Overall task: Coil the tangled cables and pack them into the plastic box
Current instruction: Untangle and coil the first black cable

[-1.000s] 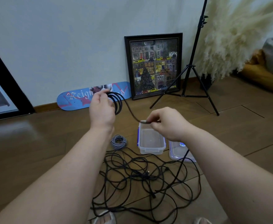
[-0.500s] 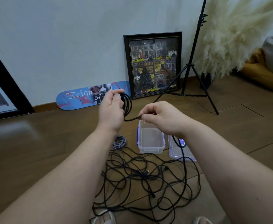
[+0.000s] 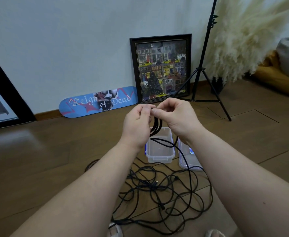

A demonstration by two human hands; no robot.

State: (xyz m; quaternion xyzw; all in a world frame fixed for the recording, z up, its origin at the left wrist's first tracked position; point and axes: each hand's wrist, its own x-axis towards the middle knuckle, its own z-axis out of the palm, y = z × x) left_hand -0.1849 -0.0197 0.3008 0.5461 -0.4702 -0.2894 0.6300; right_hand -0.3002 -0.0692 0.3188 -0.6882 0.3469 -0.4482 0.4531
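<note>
Left hand (image 3: 137, 124) and right hand (image 3: 178, 117) meet, fingers curled, pinching the black cable coil (image 3: 156, 125) – its loops hang below the fingertips, above the open plastic box (image 3: 159, 151) – tangled cables (image 3: 157, 194) on the floor beneath

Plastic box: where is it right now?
Head view: the plastic box sits open on the floor at centre, just below the hands, with its lid beside it on the right and the tangled cables in front.

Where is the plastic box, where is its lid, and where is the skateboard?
plastic box (image 3: 159, 159): head view, on its front wall near the clip.
lid (image 3: 186, 161): head view, on its clear top, right of the box.
skateboard (image 3: 82, 106): head view, on the blue deck by the lettering.
</note>
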